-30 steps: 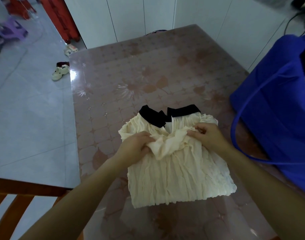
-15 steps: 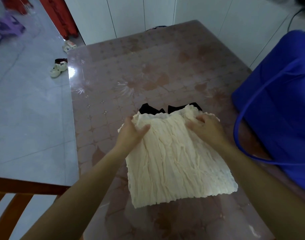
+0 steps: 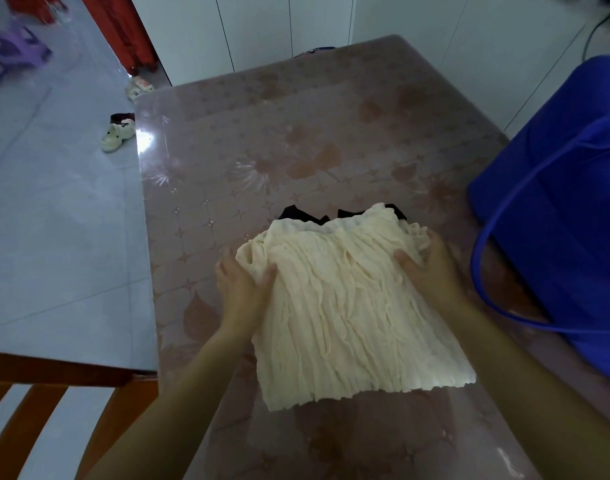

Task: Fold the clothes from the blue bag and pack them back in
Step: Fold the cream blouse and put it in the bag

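**Cream top** (image 3: pixel 348 306): folded, crinkled, on the table (image 3: pixel 262 133) toward the near edge, centre-right. Black collar (image 3: pixel 296 214) pokes out at its far edge.
**L hand** (image 3: pixel 243 285): grips the top's far-left corner, thumb over, fingers curled under the edge.
**R hand** (image 3: pixel 428 268): same grip at the far-right corner.
**Blue bag** (image 3: pixel 556 202): at the table's right edge, just beside the top. Its strap (image 3: pixel 476 258) loops onto the table near R hand.
**Room:** table cover shows from collar to far edge & along the left edge.
**Off table:** wooden chair (image 3: pixel 54 410) by near-left corner; shoes (image 3: pixel 118 133) on floor by far-left corner.

left hand (image 3: pixel 242 289) and right hand (image 3: pixel 431 270) hold the folded cream top (image 3: pixel 348 317).
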Available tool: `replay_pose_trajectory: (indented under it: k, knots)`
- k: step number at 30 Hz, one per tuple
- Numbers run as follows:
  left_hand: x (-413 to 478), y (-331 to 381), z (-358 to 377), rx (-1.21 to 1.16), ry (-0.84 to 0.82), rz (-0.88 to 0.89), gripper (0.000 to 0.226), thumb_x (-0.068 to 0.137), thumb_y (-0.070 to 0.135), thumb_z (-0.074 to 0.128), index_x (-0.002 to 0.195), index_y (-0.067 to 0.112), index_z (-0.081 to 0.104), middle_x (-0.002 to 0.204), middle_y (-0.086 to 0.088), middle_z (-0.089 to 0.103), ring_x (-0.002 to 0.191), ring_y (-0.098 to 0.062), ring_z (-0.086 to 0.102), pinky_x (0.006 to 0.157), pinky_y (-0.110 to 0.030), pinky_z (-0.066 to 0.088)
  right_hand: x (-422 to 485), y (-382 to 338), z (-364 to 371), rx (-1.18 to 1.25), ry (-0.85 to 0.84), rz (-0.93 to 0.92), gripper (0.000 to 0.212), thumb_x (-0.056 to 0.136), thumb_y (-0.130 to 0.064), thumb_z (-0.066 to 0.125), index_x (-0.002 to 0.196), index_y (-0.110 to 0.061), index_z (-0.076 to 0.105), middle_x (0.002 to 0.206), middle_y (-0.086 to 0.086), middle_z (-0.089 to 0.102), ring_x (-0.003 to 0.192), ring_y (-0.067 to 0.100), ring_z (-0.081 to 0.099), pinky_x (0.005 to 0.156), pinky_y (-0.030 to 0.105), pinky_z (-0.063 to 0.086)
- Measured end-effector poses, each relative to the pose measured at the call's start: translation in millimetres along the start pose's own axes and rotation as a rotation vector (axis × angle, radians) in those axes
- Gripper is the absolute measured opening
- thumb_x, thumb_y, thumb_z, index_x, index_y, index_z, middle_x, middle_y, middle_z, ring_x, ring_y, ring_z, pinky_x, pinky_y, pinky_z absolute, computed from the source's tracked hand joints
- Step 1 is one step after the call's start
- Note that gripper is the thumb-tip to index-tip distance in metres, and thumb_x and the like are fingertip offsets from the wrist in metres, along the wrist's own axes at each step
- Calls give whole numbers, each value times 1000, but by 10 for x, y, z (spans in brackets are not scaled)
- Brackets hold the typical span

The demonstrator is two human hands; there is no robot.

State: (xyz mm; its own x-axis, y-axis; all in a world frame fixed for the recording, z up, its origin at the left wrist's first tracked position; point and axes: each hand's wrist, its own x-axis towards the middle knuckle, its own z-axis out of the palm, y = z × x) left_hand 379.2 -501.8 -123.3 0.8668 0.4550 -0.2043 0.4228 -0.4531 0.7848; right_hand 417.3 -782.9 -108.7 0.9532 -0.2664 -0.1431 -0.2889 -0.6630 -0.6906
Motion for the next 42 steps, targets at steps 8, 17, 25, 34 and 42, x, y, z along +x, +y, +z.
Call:
replay_pose_trajectory:
  k: [8, 17, 25, 34, 42]
  knots:
    - [-439, -54, 64, -76, -159, 116, 85, 88, 32, 63, 149, 25, 5, 138, 9, 39, 112, -9, 50, 90, -32, 44, -332, 127, 16, 151, -101, 88, 75, 85, -45, 63, 145, -27, 21, 132, -7, 45, 118, 17, 47, 95, 37, 40]
    - [-337, -18, -64, -121, -194, 118, 66, 93, 35, 54, 147, 20, 17, 134, 10, 39, 109, -6, 44, 85, -26, 38, -406, 143, -85, 114, -207, 35, 70, 93, -35, 55, 149, -29, 14, 154, -2, 25, 138, 21, 30, 109, 38, 27]
    - [-571, 112, -78, -95, -141, 157, 78, 89, 16, 57, 149, 19, 7, 133, 9, 37, 107, -5, 46, 73, -16, 37, -585, 134, -52, 58, -129, 88, 87, 85, -41, 64, 150, -25, 9, 155, -1, 24, 138, 25, 31, 105, 39, 30]
    - [-761, 1277, 619, -13, -529, 368, 85, 96, 25, 50, 148, 19, -17, 112, 2, 57, 97, -16, 58, 81, -26, 43, -728, -13, -295, 291, 45, -56, 54, 94, -44, 47, 143, -25, 35, 124, -17, 54, 111, -3, 51, 96, 27, 41]
    - [-564, 1121, 967, -152, -571, 362, 46, 99, 19, 41, 144, 17, 34, 112, -8, 64, 93, -23, 64, 85, -38, 52, -806, 121, -264, 181, -69, 62, 74, 86, -21, 62, 148, -25, 21, 142, -9, 39, 126, 13, 42, 103, 31, 35]
